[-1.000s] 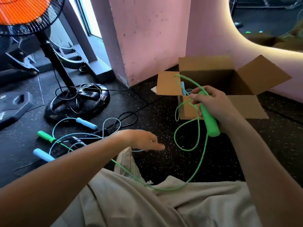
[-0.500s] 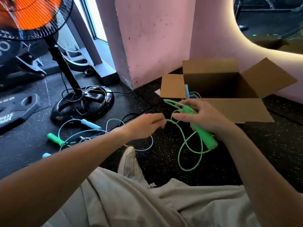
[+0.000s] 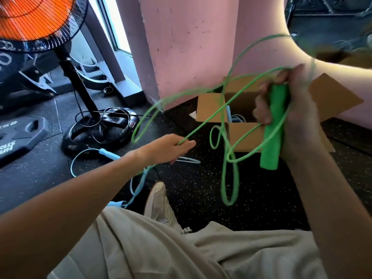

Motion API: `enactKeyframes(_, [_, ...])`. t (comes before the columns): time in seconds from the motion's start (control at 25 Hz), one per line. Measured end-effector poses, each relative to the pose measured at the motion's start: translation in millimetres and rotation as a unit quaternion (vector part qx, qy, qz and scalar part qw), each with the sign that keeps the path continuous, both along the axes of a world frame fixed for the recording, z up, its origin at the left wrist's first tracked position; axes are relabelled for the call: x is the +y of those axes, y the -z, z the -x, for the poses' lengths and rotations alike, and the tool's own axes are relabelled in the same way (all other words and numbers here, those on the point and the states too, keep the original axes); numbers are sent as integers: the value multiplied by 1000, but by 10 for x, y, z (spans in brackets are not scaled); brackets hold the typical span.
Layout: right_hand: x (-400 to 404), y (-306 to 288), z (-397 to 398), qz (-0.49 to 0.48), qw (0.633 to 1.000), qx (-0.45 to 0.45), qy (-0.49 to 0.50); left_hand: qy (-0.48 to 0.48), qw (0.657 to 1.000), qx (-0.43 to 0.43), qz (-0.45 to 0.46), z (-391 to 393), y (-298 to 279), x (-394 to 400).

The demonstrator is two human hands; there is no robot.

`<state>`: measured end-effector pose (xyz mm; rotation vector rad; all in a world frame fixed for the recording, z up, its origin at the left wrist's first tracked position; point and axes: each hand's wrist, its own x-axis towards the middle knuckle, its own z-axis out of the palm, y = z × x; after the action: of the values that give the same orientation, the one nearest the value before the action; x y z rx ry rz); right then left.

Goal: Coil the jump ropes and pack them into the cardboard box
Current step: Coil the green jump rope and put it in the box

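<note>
Clearly, two jump ropes are showing outside the box: one thin bright green plastic jump rope [image 3: 203, 125] being handled and one pale blue jump rope [image 3: 109, 156] lying on the dark speckled rubber floor [image 3: 191, 188]. The right hand [image 3: 289, 115] is clamping around the green foam handle [image 3: 272, 127] and several loops, holding them raised in front of the open brown cardboard box [image 3: 209, 105]. The left hand [image 3: 169, 149] is pinching one green strand. More blue rope is lying inside the box, whose four flaps are spreading outward. Bare floor is lying between the box and one beige shoe [image 3: 159, 202].
</note>
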<state>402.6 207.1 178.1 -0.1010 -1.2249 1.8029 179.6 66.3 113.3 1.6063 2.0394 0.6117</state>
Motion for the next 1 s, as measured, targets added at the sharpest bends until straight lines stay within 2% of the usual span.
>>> enactKeyframes(0.04, [65,-36,-53,-8,999,8,32,-34,999,-33,-18,57,70,-52])
enactKeyframes(0.12, [154,-15,-101,7,992,-19,125,-92,979,-125,-129,58,28,-55])
enactKeyframes(0.24, [133,112,42,45,963,-162,213,-130,903,-266,-312,-96,-647,94])
enactKeyframes(0.32, [31,174,172,9,955,-241,171,-90,875,-332,-342,-245,-1200,216])
enactKeyframes(0.4, [-114,222,234,-56,959,-260,96,-62,852,-394,-340,-401,-1488,315])
enactKeyframes(0.56, [-409,339,281,-210,925,-310,-59,-81,812,-475,-328,-642,-1458,540])
enactKeyframes(0.64, [-447,381,326,-216,924,-307,-65,-97,798,-504,-316,-643,-1408,597])
enactKeyframes(0.68, [-436,381,342,-200,933,-296,-40,-102,800,-508,-302,-621,-1380,609])
enactKeyframes(0.72, [-411,358,343,-167,946,-277,-1,-102,817,-489,-288,-602,-1324,603])
enactKeyframes(0.8, [-322,246,299,-37,974,-213,72,-101,871,-399,-269,-570,-1068,535])
enactKeyframes(0.88, [-212,120,205,98,979,-147,100,-81,931,-276,-227,-533,-626,390])
enactKeyframes(0.96, [-144,79,146,157,975,-126,94,-4,983,-164,-86,-544,-127,188])
enactKeyframes(1.0, [-115,87,133,170,973,-124,89,46,990,-131,22,-583,99,98])
